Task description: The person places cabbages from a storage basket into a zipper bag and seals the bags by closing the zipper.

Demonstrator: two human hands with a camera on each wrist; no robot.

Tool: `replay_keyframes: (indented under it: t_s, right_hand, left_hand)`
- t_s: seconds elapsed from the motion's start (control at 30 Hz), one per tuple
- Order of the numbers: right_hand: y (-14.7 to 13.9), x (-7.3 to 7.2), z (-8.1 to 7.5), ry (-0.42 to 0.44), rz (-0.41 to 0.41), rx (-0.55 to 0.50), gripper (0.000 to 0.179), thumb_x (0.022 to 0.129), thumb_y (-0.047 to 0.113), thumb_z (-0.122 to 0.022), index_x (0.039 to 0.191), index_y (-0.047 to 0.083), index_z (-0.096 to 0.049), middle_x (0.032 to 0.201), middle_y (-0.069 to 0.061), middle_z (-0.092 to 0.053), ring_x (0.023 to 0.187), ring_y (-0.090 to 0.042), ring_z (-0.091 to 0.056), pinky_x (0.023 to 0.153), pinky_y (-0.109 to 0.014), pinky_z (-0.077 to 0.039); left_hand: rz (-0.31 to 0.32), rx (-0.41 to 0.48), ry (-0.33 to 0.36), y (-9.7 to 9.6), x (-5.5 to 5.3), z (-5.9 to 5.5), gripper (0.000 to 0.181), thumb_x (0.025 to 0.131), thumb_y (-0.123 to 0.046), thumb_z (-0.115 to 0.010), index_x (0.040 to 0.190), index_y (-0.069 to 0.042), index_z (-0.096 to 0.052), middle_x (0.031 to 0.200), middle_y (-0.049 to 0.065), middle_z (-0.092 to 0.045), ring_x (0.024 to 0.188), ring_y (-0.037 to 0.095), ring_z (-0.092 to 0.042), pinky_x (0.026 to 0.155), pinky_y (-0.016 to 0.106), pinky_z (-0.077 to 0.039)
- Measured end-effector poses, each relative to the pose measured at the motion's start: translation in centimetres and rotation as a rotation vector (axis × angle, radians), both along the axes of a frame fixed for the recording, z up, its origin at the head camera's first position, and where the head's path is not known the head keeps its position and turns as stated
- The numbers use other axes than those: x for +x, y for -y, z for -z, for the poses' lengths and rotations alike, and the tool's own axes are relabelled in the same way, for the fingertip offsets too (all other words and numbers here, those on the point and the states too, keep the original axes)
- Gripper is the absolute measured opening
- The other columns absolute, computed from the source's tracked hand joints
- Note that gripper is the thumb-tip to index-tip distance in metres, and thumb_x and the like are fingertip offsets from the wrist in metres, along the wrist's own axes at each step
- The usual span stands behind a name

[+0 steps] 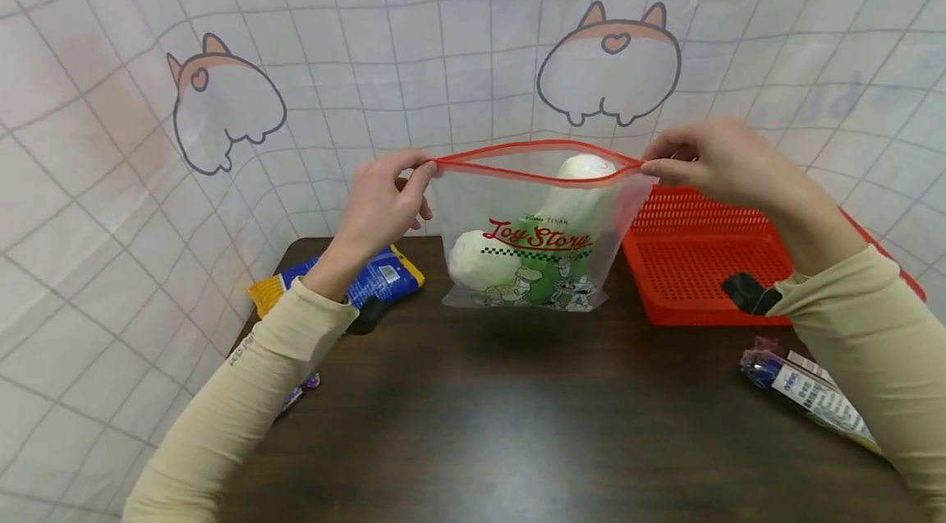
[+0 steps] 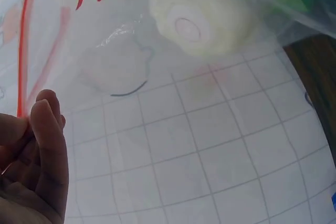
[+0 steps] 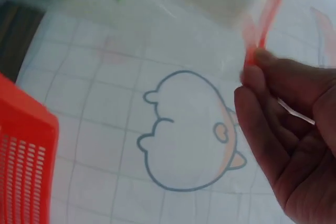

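Observation:
A clear zip bag (image 1: 510, 203) with a red zip edge and a "Toy Story" print hangs upright above the table. Its mouth gapes slightly between the two hands. My left hand (image 1: 386, 199) pinches the left end of the red edge between thumb and fingers. At the opposite end, my right hand (image 1: 713, 158) pinches the other corner. Inside the bag lie white-and-green vegetables resembling bok choy; one white end (image 1: 484, 260) is low on the left, another white end (image 1: 587, 167) near the mouth. The left wrist view shows a rounded vegetable base (image 2: 194, 19) through the plastic.
A red plastic basket (image 1: 709, 268) stands behind the right forearm. A printed packet (image 1: 809, 392) lies at the table's right. Left, a blue-and-yellow packet (image 1: 388, 275) is partly behind the left arm, with a small purple wrapper (image 1: 310, 381) nearer. A grid-patterned curtain (image 1: 414, 38) hangs behind.

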State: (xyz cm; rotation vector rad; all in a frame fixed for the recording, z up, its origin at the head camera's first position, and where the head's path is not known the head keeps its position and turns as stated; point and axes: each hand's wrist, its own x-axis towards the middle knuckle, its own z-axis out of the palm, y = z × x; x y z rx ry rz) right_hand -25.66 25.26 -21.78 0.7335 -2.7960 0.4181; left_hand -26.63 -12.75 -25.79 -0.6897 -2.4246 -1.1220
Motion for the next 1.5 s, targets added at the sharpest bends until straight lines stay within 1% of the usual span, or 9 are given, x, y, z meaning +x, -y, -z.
replay_keyframes:
  t_s: [0.17, 0.37, 0.43, 0.53, 0.63, 0.77, 0.9, 1.23, 1.5]
  right_hand:
    - [0.4, 0.2, 0.2, -0.031, -0.01, -0.017, 0.015, 0.093, 0.022, -0.068, 0.1, 0.012, -0.075, 0.089, -0.002, -0.07, 0.077, -0.019, -0.057, 0.065, -0.036, -0.046]
    - [0.0, 0.4, 0.9, 0.018, 0.029, -0.196, 0.019, 0.095, 0.026, -0.064, 0.106, 0.012, -0.072, 0.098, -0.008, -0.068, 0.08, -0.019, -0.066, 0.066, -0.021, -0.047]
    - [-0.2, 0.4, 1.1, 0.027, 0.016, -0.221, 0.018, 0.095, 0.025, -0.065, 0.106, 0.012, -0.072, 0.097, -0.007, -0.068, 0.079, -0.018, -0.066, 0.066, -0.017, -0.046]
    - [-0.1, 0.5, 1.5, 0.026, -0.023, -0.197, 0.014, 0.094, 0.024, -0.066, 0.103, 0.014, -0.071, 0.094, -0.003, -0.067, 0.076, -0.015, -0.064, 0.067, -0.018, -0.047]
    - [0.0, 0.4, 1.9, 0.024, -0.056, -0.171, 0.011, 0.094, 0.02, -0.067, 0.102, 0.014, -0.071, 0.091, -0.001, -0.067, 0.075, -0.015, -0.061, 0.067, -0.021, -0.047]
    - [0.0, 0.3, 2.5, 0.067, -0.054, -0.164, 0.009, 0.092, 0.016, -0.069, 0.1, 0.012, -0.07, 0.088, -0.001, -0.067, 0.072, -0.016, -0.06, 0.064, -0.022, -0.048]
    - [0.0, 0.2, 3.0, 0.128, -0.043, -0.146, 0.01, 0.092, 0.016, -0.069, 0.1, 0.01, -0.069, 0.085, -0.001, -0.066, 0.07, -0.017, -0.057, 0.061, -0.025, -0.045]
    - [-0.2, 0.0, 3.6, 0.184, 0.004, -0.12, 0.013, 0.095, 0.02, -0.066, 0.103, 0.009, -0.068, 0.084, -0.001, -0.066, 0.076, -0.018, -0.058, 0.066, -0.028, -0.048]
    - [0.0, -0.2, 4.1, 0.174, -0.027, -0.12, 0.013, 0.094, 0.019, -0.067, 0.103, 0.01, -0.068, 0.09, -0.003, -0.066, 0.081, -0.019, -0.056, 0.069, -0.027, -0.049]
  left_hand:
    - [0.002, -0.02, 0.034, 0.3, 0.1, -0.1, 0.024, 0.102, -0.022, -0.051, 0.108, -0.009, -0.07, 0.073, 0.007, -0.067, 0.047, 0.017, -0.06, 0.049, 0.033, -0.053]
    - [0.017, -0.017, 0.114, 0.8, 0.0, 0.4, 0.025, 0.103, -0.024, -0.05, 0.109, -0.01, -0.07, 0.067, 0.008, -0.066, 0.048, 0.021, -0.06, 0.052, 0.04, -0.055]
    - [0.025, -0.019, 0.13, 1.0, -0.1, 0.6, 0.026, 0.103, -0.026, -0.05, 0.109, -0.011, -0.07, 0.068, 0.008, -0.067, 0.049, 0.022, -0.061, 0.052, 0.039, -0.055]
    - [0.04, 0.006, 0.162, 1.3, -0.2, 0.9, 0.027, 0.102, -0.028, -0.051, 0.111, -0.011, -0.07, 0.076, 0.007, -0.069, 0.054, 0.024, -0.063, 0.054, 0.036, -0.056]
    - [0.065, 0.08, 0.226, 1.5, -0.3, 1.1, 0.027, 0.101, -0.028, -0.054, 0.113, -0.01, -0.07, 0.09, 0.008, -0.071, 0.061, 0.026, -0.066, 0.058, 0.034, -0.057]
    - [0.112, 0.197, 0.311, 1.5, -0.5, 1.6, 0.027, 0.1, -0.024, -0.057, 0.115, -0.006, -0.069, 0.101, 0.01, -0.071, 0.073, 0.026, -0.07, 0.068, 0.033, -0.058]
    - [0.146, 0.27, 0.338, 1.2, -0.8, 2.1, 0.027, 0.099, -0.021, -0.058, 0.116, -0.002, -0.068, 0.105, 0.016, -0.07, 0.081, 0.025, -0.071, 0.074, 0.033, -0.058]
    - [0.126, 0.289, 0.357, 0.7, -1.1, 2.6, 0.027, 0.1, -0.023, -0.058, 0.116, -0.003, -0.068, 0.101, 0.016, -0.068, 0.083, 0.029, -0.07, 0.078, 0.037, -0.057]
    - [0.107, 0.271, 0.385, 0.9, -1.6, 3.0, 0.029, 0.1, -0.023, -0.058, 0.116, -0.001, -0.067, 0.101, 0.017, -0.068, 0.081, 0.026, -0.069, 0.078, 0.035, -0.058]
